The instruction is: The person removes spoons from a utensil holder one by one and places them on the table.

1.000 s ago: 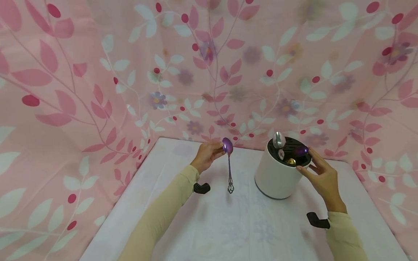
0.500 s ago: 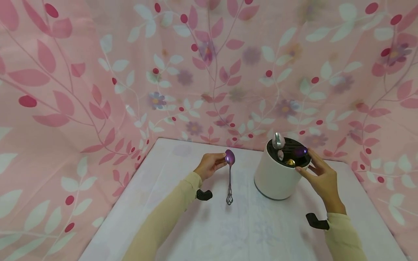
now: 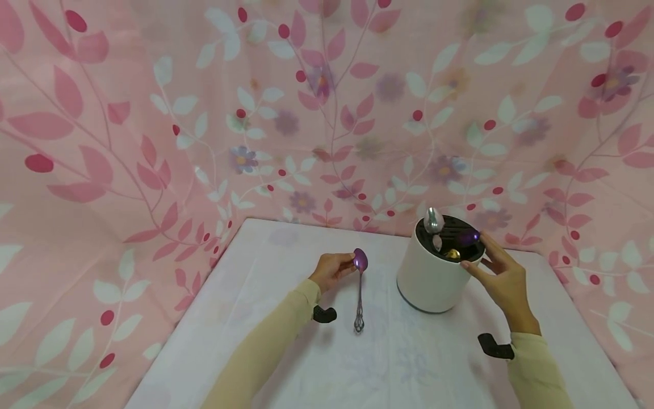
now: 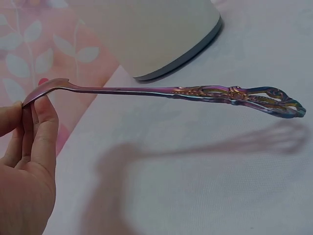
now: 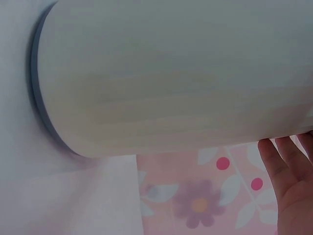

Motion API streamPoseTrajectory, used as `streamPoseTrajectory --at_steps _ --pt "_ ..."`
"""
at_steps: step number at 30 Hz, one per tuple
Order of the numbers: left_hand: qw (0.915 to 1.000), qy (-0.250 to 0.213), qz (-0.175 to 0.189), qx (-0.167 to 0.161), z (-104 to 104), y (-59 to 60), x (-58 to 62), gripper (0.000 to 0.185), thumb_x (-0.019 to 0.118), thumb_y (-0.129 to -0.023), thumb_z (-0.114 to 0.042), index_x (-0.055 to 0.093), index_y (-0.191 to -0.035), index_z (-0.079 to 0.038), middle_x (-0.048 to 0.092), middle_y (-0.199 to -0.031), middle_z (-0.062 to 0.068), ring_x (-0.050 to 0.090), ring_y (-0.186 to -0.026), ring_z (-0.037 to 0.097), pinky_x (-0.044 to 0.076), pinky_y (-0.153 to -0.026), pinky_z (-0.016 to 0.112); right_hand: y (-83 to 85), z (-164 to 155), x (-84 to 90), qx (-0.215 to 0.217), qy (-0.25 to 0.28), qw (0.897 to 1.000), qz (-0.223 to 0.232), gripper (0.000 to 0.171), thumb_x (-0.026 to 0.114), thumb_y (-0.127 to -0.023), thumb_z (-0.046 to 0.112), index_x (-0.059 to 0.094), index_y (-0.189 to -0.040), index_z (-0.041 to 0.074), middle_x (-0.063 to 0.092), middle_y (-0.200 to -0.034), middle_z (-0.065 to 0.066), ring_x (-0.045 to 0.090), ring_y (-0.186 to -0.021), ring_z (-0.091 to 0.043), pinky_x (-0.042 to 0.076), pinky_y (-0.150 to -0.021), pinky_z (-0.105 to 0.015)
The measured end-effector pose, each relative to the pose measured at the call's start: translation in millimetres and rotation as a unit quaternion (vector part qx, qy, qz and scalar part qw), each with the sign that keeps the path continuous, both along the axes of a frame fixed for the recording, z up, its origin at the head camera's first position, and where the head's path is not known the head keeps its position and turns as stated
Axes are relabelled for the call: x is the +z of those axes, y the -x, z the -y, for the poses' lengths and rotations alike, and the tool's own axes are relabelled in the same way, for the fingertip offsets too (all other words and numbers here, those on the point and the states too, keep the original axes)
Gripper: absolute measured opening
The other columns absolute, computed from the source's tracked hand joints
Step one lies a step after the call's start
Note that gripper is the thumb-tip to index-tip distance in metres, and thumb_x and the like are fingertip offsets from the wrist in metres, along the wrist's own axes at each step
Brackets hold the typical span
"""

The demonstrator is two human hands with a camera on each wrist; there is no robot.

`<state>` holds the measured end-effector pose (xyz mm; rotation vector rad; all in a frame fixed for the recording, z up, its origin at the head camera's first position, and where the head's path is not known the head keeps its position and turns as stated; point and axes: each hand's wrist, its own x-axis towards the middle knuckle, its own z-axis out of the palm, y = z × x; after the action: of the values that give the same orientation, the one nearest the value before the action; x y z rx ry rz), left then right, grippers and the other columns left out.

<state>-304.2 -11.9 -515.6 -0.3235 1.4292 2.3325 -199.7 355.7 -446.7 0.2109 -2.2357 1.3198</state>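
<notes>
My left hand (image 3: 331,271) pinches a purple spoon (image 3: 360,260) by the edge of its bowl. The handle points toward me, and in the left wrist view its openwork end (image 4: 264,100) hangs above the cloth, with a shadow beneath. On the right stands a white cylindrical utensil holder (image 3: 431,284) with a black slotted top. My right hand (image 3: 506,284) grips its upper right rim, thumb in front and fingers farther back; in the right wrist view the fingertips touch its side. In the holder are a silver spoon (image 3: 434,220), a smaller spoon (image 3: 437,243), a gold one (image 3: 453,254) and a purple one (image 3: 470,237).
A white cloth covers the table (image 3: 286,250). Pink floral fabric (image 3: 327,113) hangs behind and along both sides. Each wrist wears a black strap piece (image 3: 495,346).
My left hand has come down and toward me with the purple spoon, which now hangs lower over the table. The right hand and the holder have stayed in place.
</notes>
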Motion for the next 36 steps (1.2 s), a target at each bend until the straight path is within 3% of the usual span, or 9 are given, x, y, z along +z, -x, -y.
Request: streamPoseTrajectory --at_steps 10,24,31,36 --pt "0.9993 0.035 0.002 -0.010 -1.3 -5.0 -11.4 0.022 0.072 -0.088 -0.008 0.072 -0.106 0.005 0.072 -0.098 0.014 0.069 -0.080 0.018 0.053 -0.092 0.036 -1.8 0.9 3.0 -0.002 -0.006 1.000 0.009 0.074 0.081 -0.078 0.003 0.049 -0.144 0.017 0.044 -0.149 -0.008 0.047 -0.129 -0.005 0.044 -0.088 -0.009" --pt "0.9982 0.056 0.016 0.007 -12.4 -11.9 -22.3 0.024 0.072 -0.087 -0.002 0.069 -0.108 0.008 0.072 -0.096 0.016 0.070 -0.080 0.016 0.055 -0.088 0.035 -2.1 -0.5 0.8 -0.005 -0.007 1.000 0.010 0.075 0.081 -0.078 0.003 0.049 -0.144 0.018 0.044 -0.149 -0.007 0.047 -0.129 -0.005 0.044 -0.088 -0.009" --pt "0.9982 0.046 0.037 0.010 -12.9 -10.1 -28.8 0.023 0.074 -0.084 0.000 0.070 -0.105 0.008 0.072 -0.097 0.017 0.071 -0.080 0.018 0.057 -0.082 0.032 -3.6 0.1 0.2 -0.007 -0.011 1.000 0.016 0.073 0.081 -0.080 0.006 0.049 -0.144 0.019 0.044 -0.150 -0.005 0.046 -0.130 -0.004 0.044 -0.089 -0.008" --pt "0.9982 0.051 0.030 0.009 -14.0 -7.8 -30.5 0.023 0.074 -0.085 -0.001 0.070 -0.105 0.008 0.072 -0.096 0.017 0.071 -0.079 0.018 0.057 -0.083 0.032 -2.8 0.7 1.0 -0.005 -0.009 1.000 0.012 0.073 0.081 -0.080 0.005 0.049 -0.144 0.018 0.044 -0.149 -0.006 0.046 -0.130 -0.005 0.044 -0.089 -0.009"
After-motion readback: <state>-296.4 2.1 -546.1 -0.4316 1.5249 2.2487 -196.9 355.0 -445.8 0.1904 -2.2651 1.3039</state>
